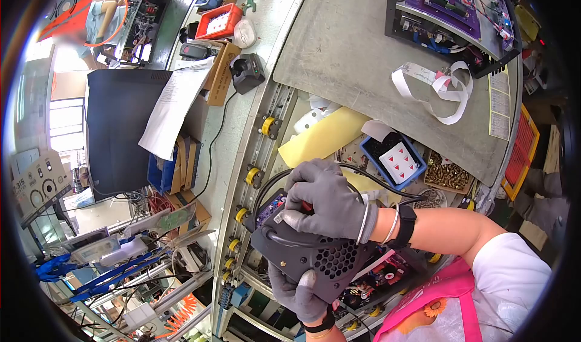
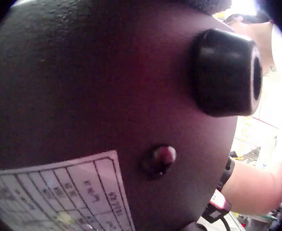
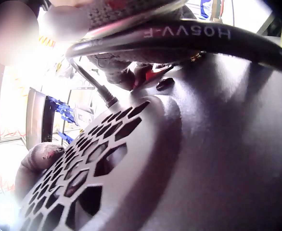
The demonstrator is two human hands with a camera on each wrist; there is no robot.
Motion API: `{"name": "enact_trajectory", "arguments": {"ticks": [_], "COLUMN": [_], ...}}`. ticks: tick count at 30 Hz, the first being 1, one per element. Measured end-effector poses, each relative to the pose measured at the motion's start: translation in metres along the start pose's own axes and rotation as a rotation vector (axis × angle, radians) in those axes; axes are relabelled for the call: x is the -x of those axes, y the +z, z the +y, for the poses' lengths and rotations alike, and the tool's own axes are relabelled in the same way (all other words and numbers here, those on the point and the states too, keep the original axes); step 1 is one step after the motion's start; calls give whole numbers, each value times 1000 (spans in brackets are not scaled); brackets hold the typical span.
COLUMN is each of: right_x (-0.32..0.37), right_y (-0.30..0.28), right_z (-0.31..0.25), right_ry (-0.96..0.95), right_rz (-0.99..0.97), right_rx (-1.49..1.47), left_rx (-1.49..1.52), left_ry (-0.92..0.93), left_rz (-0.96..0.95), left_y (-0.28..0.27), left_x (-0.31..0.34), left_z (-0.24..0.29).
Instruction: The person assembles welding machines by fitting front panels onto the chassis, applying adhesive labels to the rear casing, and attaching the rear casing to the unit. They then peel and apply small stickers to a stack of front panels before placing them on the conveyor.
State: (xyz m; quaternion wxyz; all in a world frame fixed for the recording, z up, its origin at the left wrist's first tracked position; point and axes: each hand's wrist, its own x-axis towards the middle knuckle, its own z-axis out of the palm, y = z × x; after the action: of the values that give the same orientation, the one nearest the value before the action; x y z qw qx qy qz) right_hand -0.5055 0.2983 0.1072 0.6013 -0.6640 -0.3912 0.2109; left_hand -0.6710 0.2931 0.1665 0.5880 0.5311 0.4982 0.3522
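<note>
A black metal housing (image 1: 302, 260) with a honeycomb vent (image 1: 336, 261) stands tilted before the person. My left hand (image 1: 298, 295), in a grey glove, grips its lower edge, thumb on the panel. In the left wrist view, a rubber foot (image 2: 223, 72), a screw (image 2: 164, 156) and a printed label (image 2: 69, 192) show on the housing. My right hand (image 1: 333, 204), also gloved, has curled fingers at a small red and black part (image 3: 153, 74) on the panel; whether they pinch it I cannot tell. A black power cable (image 3: 179, 37) marked H05VV-F passes before this hand.
A blue bin (image 1: 417, 172) with a card and a box of brass fasteners (image 1: 446, 174) lie beyond the right hand, beside yellow paper (image 1: 327, 137). Yellow rollers (image 1: 268, 126) line the rail. An open chassis (image 1: 454, 21) stands at the far right.
</note>
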Motion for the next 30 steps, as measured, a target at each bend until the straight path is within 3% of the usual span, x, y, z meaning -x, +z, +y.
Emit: {"name": "enact_trajectory", "arguments": {"ticks": [12,27,30], "right_x": [-7,-11,-11], "right_y": [-5,-9,-9], "right_z": [-10,-14,0], "right_ry": [-144,-156,-101], "right_rz": [53,9,87], "right_rx": [287,445,198], "left_rx": [20,62,77], "left_ry": [4,19,28], "left_rz": [-39,-26,-44], "left_y": [-3,-3,-3], "left_x": [0,-1,-3], "left_z": [0,0,1]}}
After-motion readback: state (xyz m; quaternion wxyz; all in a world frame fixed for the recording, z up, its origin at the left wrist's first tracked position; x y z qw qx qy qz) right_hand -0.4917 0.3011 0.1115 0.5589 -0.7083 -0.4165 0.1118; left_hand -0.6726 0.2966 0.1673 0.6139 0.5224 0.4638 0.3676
